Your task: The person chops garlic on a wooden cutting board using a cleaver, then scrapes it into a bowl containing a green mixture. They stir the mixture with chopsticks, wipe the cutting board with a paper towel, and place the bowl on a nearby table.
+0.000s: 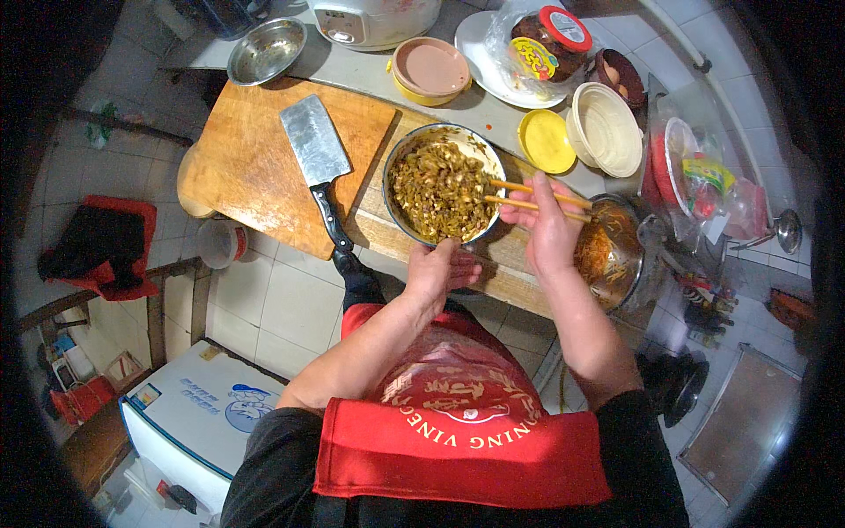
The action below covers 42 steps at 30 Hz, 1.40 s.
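Note:
My left hand [432, 272] is at the near edge of a round enamel bowl [490, 153], its thumb at the rim and its other fingers below. A chopped mixture of greenish-brown vegetable with small pale bits [432, 195] fills much of the bowl. In my right hand [549, 232] is a pair of wooden chopsticks [574, 201], their tips over the bowl's right side. Left of the bowl, a cleaver [315, 142] lies on a wooden cutting board [244, 158]. A metal bowl [635, 264] with orange shreds [597, 247] stands beside my right forearm.
Behind are a steel basin [269, 51], a rice cooker [376, 23], a pinkish-lidded yellow container [430, 66], and a red-lidded jar [541, 43] on a white plate [472, 46]. A yellow lid [546, 140] and cream bowl [604, 129] sit right. The cleaver's handle [332, 218] points towards me.

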{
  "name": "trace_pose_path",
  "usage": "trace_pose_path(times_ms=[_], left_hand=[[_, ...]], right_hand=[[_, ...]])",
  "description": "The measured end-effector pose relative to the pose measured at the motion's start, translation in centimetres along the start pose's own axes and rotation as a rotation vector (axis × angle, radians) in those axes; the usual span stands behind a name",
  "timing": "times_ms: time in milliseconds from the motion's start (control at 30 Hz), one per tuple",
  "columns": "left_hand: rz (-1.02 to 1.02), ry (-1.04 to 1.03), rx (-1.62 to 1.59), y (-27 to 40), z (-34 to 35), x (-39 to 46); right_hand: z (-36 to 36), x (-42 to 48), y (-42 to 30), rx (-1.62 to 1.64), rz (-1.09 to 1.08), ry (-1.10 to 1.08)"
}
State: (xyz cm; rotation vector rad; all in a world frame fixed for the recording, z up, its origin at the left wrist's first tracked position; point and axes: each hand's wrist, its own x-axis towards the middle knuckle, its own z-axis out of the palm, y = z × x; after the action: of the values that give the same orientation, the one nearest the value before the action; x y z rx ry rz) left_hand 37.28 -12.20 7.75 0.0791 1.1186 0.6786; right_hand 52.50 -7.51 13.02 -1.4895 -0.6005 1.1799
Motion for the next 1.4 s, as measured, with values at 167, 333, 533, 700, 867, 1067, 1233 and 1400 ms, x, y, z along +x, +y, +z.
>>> trace_pose_path(times_ms=[167,333,533,700,867,1067,1233,1400], left_hand=[[-0.04,0.003,0.096,2.2,-3.4,-0.2],[0.244,0.139,0.324,7.0,-5.9,2.0],[0.201,0.189,0.172,5.1,-3.5,2.2],[0.154,0.109,-0.094,1.5,-0.5,2.3],[-0.006,0.089,-0.037,0.9,-0.6,2.0],[-0.003,-0.022,0.242,3.2,-2.9,-0.6],[0.242,0.109,0.293,6.5,-6.0,0.7],[0.325,0.192,0.428,6.3,-5.1,1.7]], right_hand=[[1.0,1.5,-3.9,-0.325,-0.198,-0.326],[0.4,3.1,-6.2,-0.715,-0.36,-0.502],[-1.0,-1.9,-3.2,-0.535,-0.102,-0.135],[-1.5,-1.9,2.1,-0.077,0.007,0.059],[0.9,-0.5,1.3,0.043,-0.032,0.032],[1.7,-0.2,-4.0,-0.291,-0.137,-0.261],[1.4,-0.4,-7.2,-0.5,-0.263,-0.362],[-0.3,-1.0,-5.0,-0.515,-0.057,-0.171]])
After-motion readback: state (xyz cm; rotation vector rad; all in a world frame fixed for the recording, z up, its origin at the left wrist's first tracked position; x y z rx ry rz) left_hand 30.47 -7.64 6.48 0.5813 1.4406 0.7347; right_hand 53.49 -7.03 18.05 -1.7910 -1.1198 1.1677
